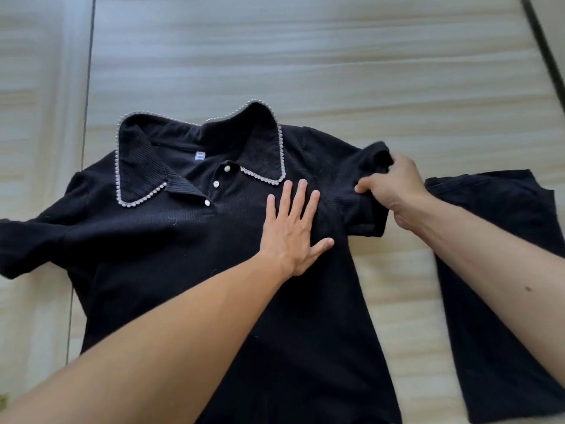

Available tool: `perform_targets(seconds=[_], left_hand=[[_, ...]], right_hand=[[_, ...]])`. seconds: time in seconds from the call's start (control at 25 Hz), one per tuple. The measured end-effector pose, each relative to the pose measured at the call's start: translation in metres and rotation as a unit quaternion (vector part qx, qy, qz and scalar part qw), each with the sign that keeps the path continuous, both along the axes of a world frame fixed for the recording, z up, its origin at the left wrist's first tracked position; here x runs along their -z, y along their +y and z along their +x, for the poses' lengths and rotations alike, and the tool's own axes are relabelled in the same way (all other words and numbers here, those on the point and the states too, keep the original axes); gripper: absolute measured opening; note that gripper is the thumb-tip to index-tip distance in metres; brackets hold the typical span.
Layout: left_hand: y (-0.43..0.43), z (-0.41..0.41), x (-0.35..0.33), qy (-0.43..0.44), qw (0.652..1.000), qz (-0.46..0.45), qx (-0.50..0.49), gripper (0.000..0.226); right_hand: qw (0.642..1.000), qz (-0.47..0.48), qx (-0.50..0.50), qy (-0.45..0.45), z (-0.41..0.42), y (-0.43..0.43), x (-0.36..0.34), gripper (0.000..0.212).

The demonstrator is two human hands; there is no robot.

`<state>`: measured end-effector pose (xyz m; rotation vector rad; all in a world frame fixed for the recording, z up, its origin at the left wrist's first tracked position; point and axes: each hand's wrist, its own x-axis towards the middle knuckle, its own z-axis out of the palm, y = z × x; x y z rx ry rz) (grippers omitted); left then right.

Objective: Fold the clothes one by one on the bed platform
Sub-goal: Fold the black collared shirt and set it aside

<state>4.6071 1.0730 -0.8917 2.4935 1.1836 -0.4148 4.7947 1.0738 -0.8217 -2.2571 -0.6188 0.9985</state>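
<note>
A black ribbed polo shirt (159, 246) with a pearl-trimmed collar and white buttons lies face up on the pale wooden bed platform (336, 62), collar pointing away from me. My left hand (293, 228) presses flat on the shirt's chest, fingers straight and spread. My right hand (394, 191) grips the shirt's right short sleeve (363, 179), fingers curled round the bunched fabric and lifting it a little toward the chest. The left sleeve lies spread out at the left edge of the view.
A second black garment (501, 276) lies flat on the platform to the right, partly under my right forearm. A dark seam (87, 102) runs down the platform on the left. A dark strip (547, 56) crosses the upper right corner.
</note>
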Motion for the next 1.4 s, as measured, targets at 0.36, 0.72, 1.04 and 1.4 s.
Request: perform_targets(seconds=[0.36,0.72,1.04,1.4], left_hand=[[-0.043,-0.094,-0.019,-0.173,0.898,0.106,-0.39,0.031],[0.048,-0.022,-0.002,-0.045,0.999,0.018,-0.002,0.066],[0.024,-0.155,-0.041,-0.198,0.964,0.079,-0.162,0.072],[0.056,-0.407,-0.019,-0.199,0.723,0.02,-0.661,0.056]], right_hand=[[0.919,0.067,-0.343,-0.183,-0.099,-0.01,0.023,0.051],[0.912,-0.047,-0.302,-0.275,-0.108,-0.135,0.082,0.072],[0.916,-0.081,-0.291,-0.263,-0.139,-0.162,0.056,0.087],[0.778,0.165,-0.568,-0.213,-0.374,0.112,0.023,0.067]])
